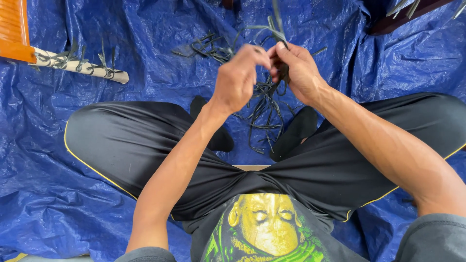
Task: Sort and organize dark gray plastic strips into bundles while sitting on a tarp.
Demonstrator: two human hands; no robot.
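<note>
I sit cross-legged on a blue tarp (58, 194). My left hand (238, 77) and my right hand (298, 70) are raised close together, fingertips meeting. Both pinch a bundle of thin dark strips (267, 104) that hangs down between them toward my feet. A few strip ends stick up above my right hand's fingers. More loose dark strips (208, 47) lie on the tarp just beyond my left hand.
A pale roll wrapped with dark strips (80, 67) lies at the upper left beside an orange wooden piece (13, 30). A dark wooden edge with grey strips (407, 12) shows at the top right. My black-trousered knees spread left and right.
</note>
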